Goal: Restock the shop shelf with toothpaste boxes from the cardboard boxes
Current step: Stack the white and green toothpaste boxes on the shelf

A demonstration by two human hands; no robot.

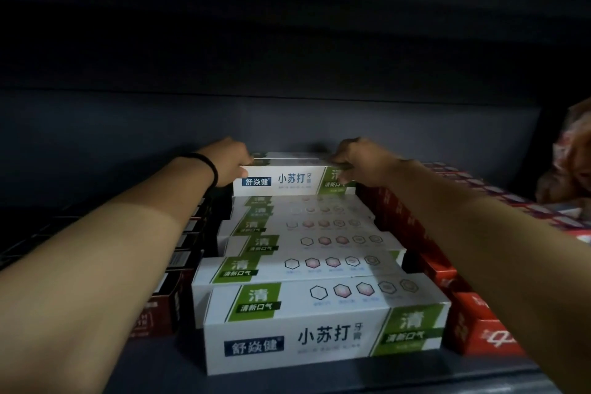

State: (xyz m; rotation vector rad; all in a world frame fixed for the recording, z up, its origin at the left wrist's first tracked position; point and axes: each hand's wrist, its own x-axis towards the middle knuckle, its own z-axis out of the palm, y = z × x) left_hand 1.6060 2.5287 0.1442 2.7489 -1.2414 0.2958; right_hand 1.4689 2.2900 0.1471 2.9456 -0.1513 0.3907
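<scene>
Nearest the lens, a white-and-green cardboard toothpaste box [323, 326] fronts a row of identical boxes [315, 245] running back along the dark grey shelf [319, 381]; beyond them, the left hand [232, 158] and right hand [355, 158] grip opposite ends of the rearmost raised box [287, 181], fingers curled over its top edge; red boxes [479, 326] lie beside the right forearm; a black wristband [208, 166] circles the left wrist.

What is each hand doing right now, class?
Left hand: grips the left end of the raised white-and-green toothpaste box.
Right hand: grips the right end of the same box.
</scene>
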